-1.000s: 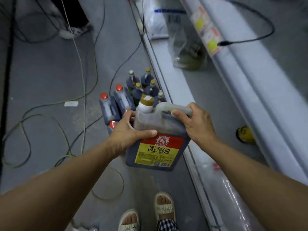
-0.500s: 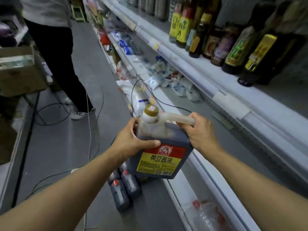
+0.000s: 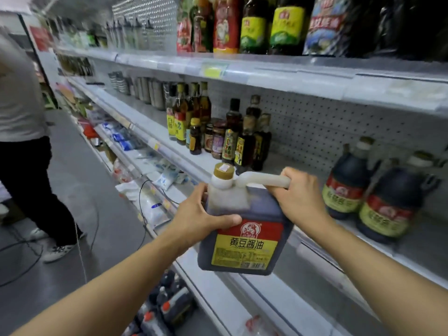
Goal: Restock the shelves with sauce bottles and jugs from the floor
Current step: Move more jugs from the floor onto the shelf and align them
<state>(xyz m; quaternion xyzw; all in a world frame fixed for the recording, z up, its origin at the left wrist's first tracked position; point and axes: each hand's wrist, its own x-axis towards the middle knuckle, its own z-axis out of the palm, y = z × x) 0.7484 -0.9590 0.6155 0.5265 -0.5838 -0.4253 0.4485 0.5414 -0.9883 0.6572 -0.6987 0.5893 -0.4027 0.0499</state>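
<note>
I carry a dark soy sauce jug (image 3: 244, 243) with a red and yellow label, a gold cap and a white handle, held in the air in front of the middle shelf (image 3: 412, 251). My right hand (image 3: 298, 197) grips the white handle. My left hand (image 3: 201, 219) holds the jug's left shoulder, thumb across its front. On that shelf, to the right, stand two round dark jugs (image 3: 385, 204). More jugs and bottles (image 3: 167, 304) sit on the floor below my left arm.
A cluster of small sauce bottles (image 3: 218, 132) stands further left on the middle shelf. The upper shelf (image 3: 266, 73) holds tall bottles. A person (image 3: 26, 146) stands in the aisle at left. Cables (image 3: 80, 238) lie on the floor. Bagged goods (image 3: 145, 166) fill the lower shelves.
The jug has risen from low over the floor to the middle shelf's height. The view has tilted up from the floor to the shelves. Both hands keep the same grip.
</note>
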